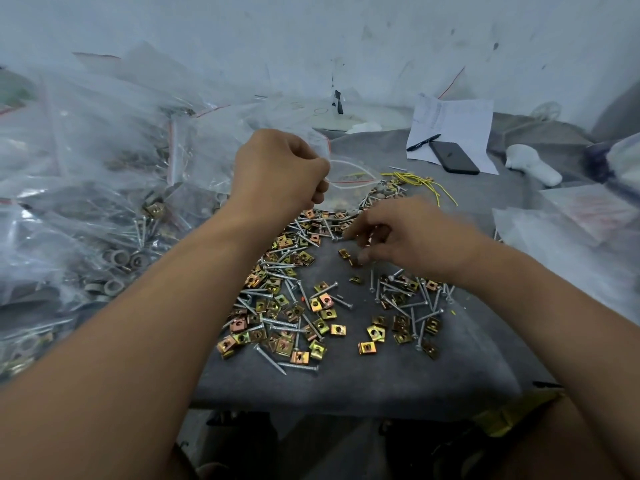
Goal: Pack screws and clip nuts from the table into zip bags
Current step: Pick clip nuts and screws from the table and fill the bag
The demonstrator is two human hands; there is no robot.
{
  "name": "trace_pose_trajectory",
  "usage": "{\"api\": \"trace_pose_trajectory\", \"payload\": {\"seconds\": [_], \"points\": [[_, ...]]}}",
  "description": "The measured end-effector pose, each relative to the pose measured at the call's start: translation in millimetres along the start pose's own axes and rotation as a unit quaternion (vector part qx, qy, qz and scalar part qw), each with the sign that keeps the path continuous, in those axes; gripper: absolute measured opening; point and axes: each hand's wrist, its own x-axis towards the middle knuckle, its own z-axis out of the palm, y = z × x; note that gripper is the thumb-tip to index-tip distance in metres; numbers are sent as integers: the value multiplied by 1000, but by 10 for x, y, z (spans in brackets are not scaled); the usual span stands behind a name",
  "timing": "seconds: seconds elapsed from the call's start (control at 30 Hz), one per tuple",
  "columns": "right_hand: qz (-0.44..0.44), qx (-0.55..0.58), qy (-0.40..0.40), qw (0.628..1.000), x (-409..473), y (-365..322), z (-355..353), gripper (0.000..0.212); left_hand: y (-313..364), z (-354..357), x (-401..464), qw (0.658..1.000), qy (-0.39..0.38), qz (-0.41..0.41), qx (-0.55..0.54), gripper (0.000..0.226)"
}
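Observation:
Silver screws [277, 322] and gold clip nuts [375, 332] lie scattered over the grey cloth table [346, 379]. My left hand [280, 168] is raised above the pile and pinches the mouth of a clear zip bag [349, 174], which hangs open to its right. My right hand [412, 233] is low over the parts with its fingers curled; it is blurred. A screw [338, 239] pokes out at its fingertips, and two clip nuts [349, 257] lie just under them.
A big heap of filled zip bags [104, 188] covers the left side. Papers [453, 128], a pen [423, 142] and a phone [454, 157] lie at the back right, with yellow wire [422, 181] nearby. More bags [571, 230] lie on the right.

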Motion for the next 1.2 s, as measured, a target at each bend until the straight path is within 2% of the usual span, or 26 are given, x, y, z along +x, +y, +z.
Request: {"api": "trace_pose_trajectory", "payload": {"seconds": [0.13, 0.3, 0.47, 0.53, 0.57, 0.6, 0.67, 0.73, 0.77, 0.83, 0.97, 1.03, 1.2], "points": [[-30, -92, -50, 994, 81, -144, 70, 32, -1, 7, -2, 1000, -1, 2, 1, 15], [-9, -86, -72, 994, 101, -209, 65, 18, 5, -7, -5, 1000, 2, -4, -5, 13], [-21, -74, -70, 995, 45, -202, 50, 16, -8, -4, 3, 1000, -4, 0, -3, 13], [-32, 12, -22, 999, -6, -182, -24, 18, -21, 6, 5, 1000, -11, 5, 2, 14], [-40, 86, 26, 995, -35, -172, -78, 18, -26, 13, 5, 1000, -16, 9, 8, 15], [-52, 170, 86, 980, -61, -167, -137, 18, -26, 19, 5, 1000, -19, 15, 15, 15], [-79, 305, 210, 926, -104, -179, -243, 17, -19, 30, 6, 999, -24, 31, 26, 15], [-89, 354, 292, 884, -114, -207, -285, 18, -1, 56, -5, 998, -33, 49, 31, 14], [-83, 360, 315, 874, -107, -227, -278, 18, 11, 74, -14, 997, -38, 56, 34, 14], [-66, 331, 331, 881, -69, -262, -247, 17, 29, 112, -31, 997, -47, 60, 30, 13], [-59, 136, 313, 938, 31, -288, -200, 16, 41, 129, -49, 998, -48, 38, 9, 14], [-63, 67, 314, 945, 56, -278, -200, 16, 37, 113, -43, 998, -53, 27, 6, 14], [-80, 6, 301, 950, 68, -272, -229, 19, 33, 83, -15, 998, -65, 20, -2, 13]]}}
